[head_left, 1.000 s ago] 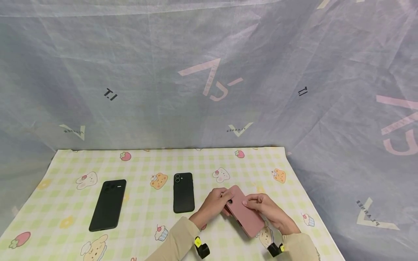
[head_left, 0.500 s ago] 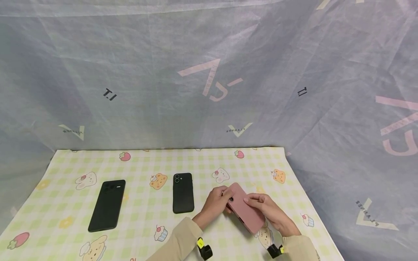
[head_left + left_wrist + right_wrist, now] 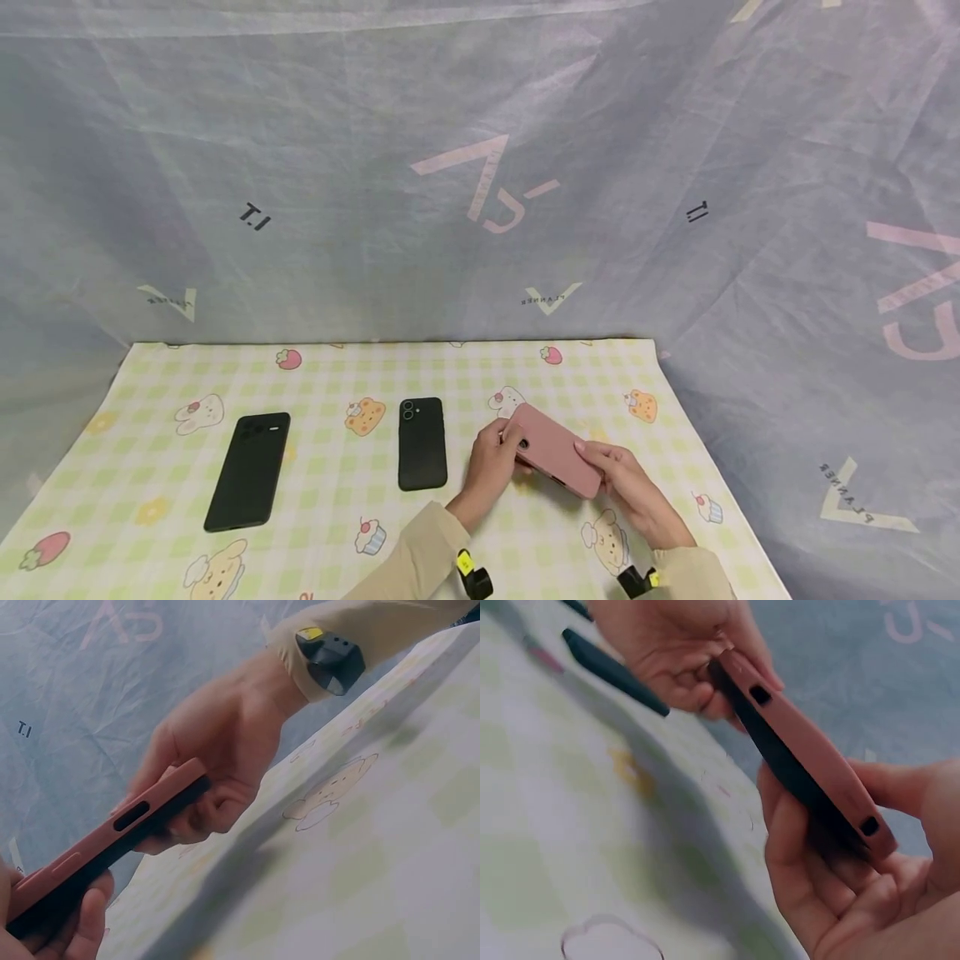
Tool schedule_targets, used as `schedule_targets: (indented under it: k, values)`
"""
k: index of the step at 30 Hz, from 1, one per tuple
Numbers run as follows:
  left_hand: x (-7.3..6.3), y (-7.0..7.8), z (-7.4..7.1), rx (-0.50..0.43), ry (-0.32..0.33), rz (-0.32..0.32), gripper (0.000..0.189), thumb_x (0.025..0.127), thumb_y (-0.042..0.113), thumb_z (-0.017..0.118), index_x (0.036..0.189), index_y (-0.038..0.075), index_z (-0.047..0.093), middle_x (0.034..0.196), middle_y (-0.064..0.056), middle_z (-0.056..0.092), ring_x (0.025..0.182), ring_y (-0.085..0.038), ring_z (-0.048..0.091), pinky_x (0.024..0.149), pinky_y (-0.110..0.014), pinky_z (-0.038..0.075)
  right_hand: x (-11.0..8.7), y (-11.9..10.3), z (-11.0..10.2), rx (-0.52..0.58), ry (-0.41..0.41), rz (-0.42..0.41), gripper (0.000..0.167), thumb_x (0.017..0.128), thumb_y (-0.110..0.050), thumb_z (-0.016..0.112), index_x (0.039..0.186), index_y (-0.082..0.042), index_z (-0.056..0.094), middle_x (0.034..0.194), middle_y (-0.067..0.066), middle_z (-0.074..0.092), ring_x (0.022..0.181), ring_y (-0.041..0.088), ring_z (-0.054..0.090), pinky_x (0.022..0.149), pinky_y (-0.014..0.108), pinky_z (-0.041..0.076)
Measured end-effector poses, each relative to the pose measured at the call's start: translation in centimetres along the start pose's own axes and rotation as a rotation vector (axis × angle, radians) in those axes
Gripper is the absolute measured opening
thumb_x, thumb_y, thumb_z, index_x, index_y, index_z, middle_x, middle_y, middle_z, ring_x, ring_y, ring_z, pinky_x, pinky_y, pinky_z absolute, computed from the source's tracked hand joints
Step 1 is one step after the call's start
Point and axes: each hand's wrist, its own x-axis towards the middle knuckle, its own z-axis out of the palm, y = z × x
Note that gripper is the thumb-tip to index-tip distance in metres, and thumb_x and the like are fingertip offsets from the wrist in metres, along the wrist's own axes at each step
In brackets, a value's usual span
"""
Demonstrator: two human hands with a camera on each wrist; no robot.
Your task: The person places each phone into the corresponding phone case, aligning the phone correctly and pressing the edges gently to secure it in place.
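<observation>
A pink phone case (image 3: pixel 558 446) is held by both hands over the right part of the table, its back facing up and its camera opening at the left end. Under it, a dark phone (image 3: pixel 780 761) shows along the edge, with a narrow gap between the two in the right wrist view. My left hand (image 3: pixel 489 468) grips the camera end, thumb on top and fingers beneath. At the opposite end, my right hand (image 3: pixel 628 483) pinches the case and phone the same way. Side cutouts in the pink edge show in both wrist views.
A black phone (image 3: pixel 422 443) lies left of my left hand, camera end away from me. Farther left lies a larger black phone (image 3: pixel 247 472). A green-checked cartoon tablecloth (image 3: pixel 330 492) covers the table. Grey printed fabric (image 3: pixel 360 183) hangs behind and at the sides.
The pink case with the phone has turned flatter across the view, its right end swinging away from me. Both hands keep their hold. The two black phones have not moved.
</observation>
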Motion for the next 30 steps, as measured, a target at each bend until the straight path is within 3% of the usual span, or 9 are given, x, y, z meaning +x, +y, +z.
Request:
schedule_targets:
  k: [4,9,13,17,20,24,27,30]
  values:
    - [-0.2,-0.2,0.3,-0.091,0.004,-0.01,0.026,0.111,0.021,0.056,0.114,0.0,0.07,0.085,-0.008,0.07,0.067,-0.045,0.075,0.064,-0.046,0.066,0.4,0.0,0.2,0.068,0.082,0.013,0.052,0.113,-0.034,0.059,0.146,0.006,0.061,0.111,-0.001,0.077,0.106,0.01,0.07,0.097,0.022,0.054]
    - [-0.5,-0.2,0.6,-0.165,0.001,-0.029,0.024,0.111,0.019,0.055,0.113,-0.001,0.067,0.092,-0.01,0.068,0.074,-0.039,0.077,0.072,-0.053,0.066,0.8,0.1,0.4,0.105,0.161,0.018,0.048,0.113,-0.034,0.059,0.139,0.005,0.066,0.12,0.0,0.073,0.117,0.011,0.064,0.099,0.022,0.052]
    - [-0.6,0.0,0.4,-0.193,-0.014,-0.042,0.025,0.112,0.02,0.056,0.113,-0.002,0.065,0.092,-0.011,0.066,0.077,-0.044,0.077,0.074,-0.055,0.066,0.9,0.2,0.6,0.103,0.185,0.01,0.048,0.112,-0.034,0.06,0.138,0.006,0.066,0.121,0.002,0.071,0.112,0.012,0.065,0.096,0.023,0.054]
    - [-0.7,-0.1,0.0,-0.205,-0.054,-0.054,0.029,0.112,0.021,0.056,0.122,-0.004,0.066,0.097,-0.013,0.069,0.077,-0.049,0.076,0.074,-0.054,0.066,0.9,0.2,0.5,0.104,0.189,0.011,0.048,0.111,-0.033,0.062,0.137,0.007,0.066,0.119,0.003,0.07,0.107,0.012,0.067,0.093,0.024,0.055]
    - [-0.8,-0.1,-0.4,-0.174,-0.092,-0.069,0.031,0.112,0.023,0.056,0.125,-0.004,0.066,0.102,-0.016,0.071,0.077,-0.045,0.078,0.074,-0.051,0.067,0.7,0.4,0.3,0.093,0.165,0.017,0.048,0.111,-0.033,0.062,0.139,0.007,0.064,0.114,0.002,0.071,0.105,0.012,0.067,0.094,0.023,0.055]
    - [-0.8,-0.1,-1.0,-0.1,-0.133,-0.101,0.029,0.111,0.026,0.058,0.115,-0.001,0.068,0.1,-0.013,0.073,0.078,-0.038,0.079,0.074,-0.045,0.068,0.5,0.4,-0.1,0.062,0.137,0.026,0.047,0.112,-0.034,0.061,0.138,0.004,0.066,0.103,-0.001,0.074,0.1,0.01,0.068,0.095,0.024,0.054]
    - [-0.9,0.1,-1.4,-0.014,-0.144,-0.115,0.03,0.112,0.031,0.058,0.106,0.004,0.069,0.087,-0.005,0.069,0.073,-0.029,0.077,0.072,-0.036,0.065,0.4,0.4,-0.4,0.037,0.109,0.024,0.047,0.112,-0.035,0.061,0.138,0.003,0.068,0.108,-0.004,0.075,0.105,0.01,0.068,0.098,0.023,0.053]
    - [-0.8,0.2,-1.6,0.099,-0.125,-0.11,0.034,0.111,0.04,0.058,0.097,0.011,0.068,0.07,0.003,0.055,0.059,-0.016,0.059,0.06,-0.028,0.052,0.2,0.4,-0.7,0.021,0.062,0.022,0.045,0.112,-0.035,0.061,0.138,0.001,0.068,0.113,-0.003,0.074,0.107,0.011,0.069,0.099,0.023,0.054]
